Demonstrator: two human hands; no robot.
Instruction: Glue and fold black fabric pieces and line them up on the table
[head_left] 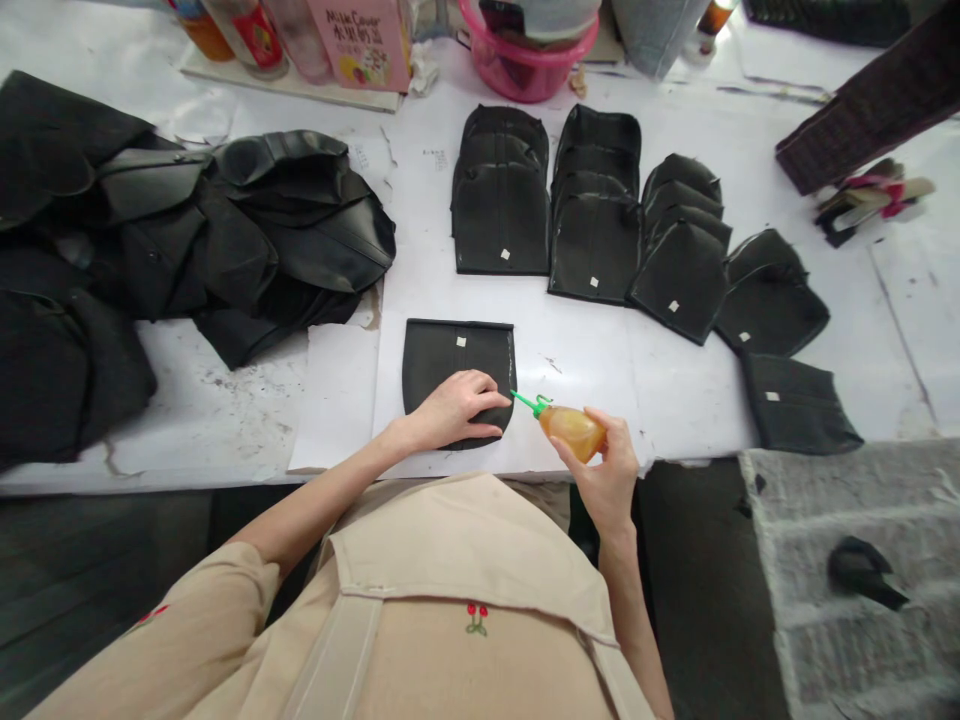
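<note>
Panel [435,365] lay flat on desk [240,430]. Left hand [457,408] loosely spread atop panel, gripping nothing. Right hand [613,455] curled round bottle [574,432], right of panel; nozzle [525,402] at panel's right edge. Step: apparently gluing edge. Next move called for light squeeze, steady tip.

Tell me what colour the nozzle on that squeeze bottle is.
The nozzle is bright green, shown best in the head view.
</note>
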